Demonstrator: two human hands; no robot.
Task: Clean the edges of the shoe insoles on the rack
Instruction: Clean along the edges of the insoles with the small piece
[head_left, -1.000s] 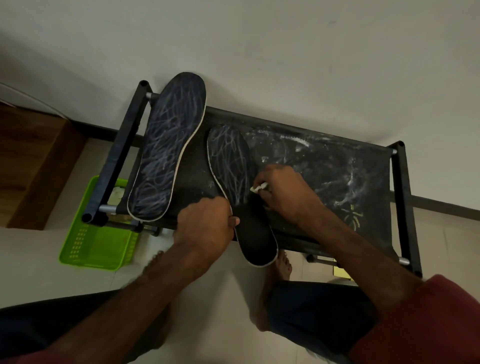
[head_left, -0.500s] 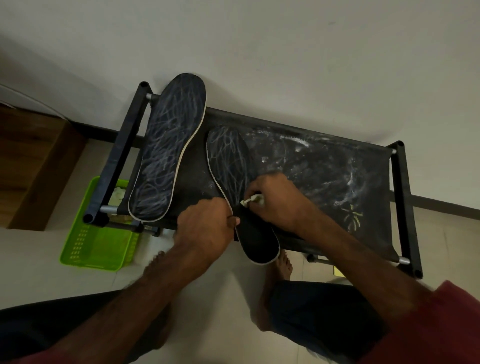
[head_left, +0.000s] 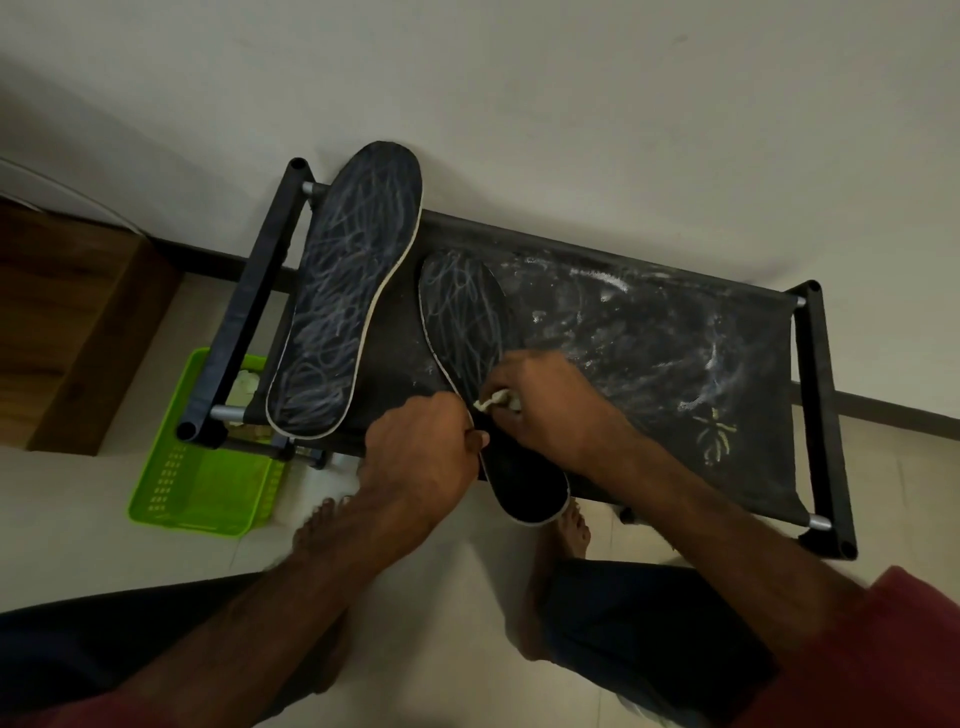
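The dark white-edged insole is pinched by the left hand; a crumpled white wad is gripped on it by the right hand.

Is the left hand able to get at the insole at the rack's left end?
Probably yes: nothing blocks the far insole, though the left hand grips the nearer insole.

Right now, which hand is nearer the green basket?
Left. The left hand, pinching the insole, is right of the green basket; the right hand, holding a cloth, is farther right.
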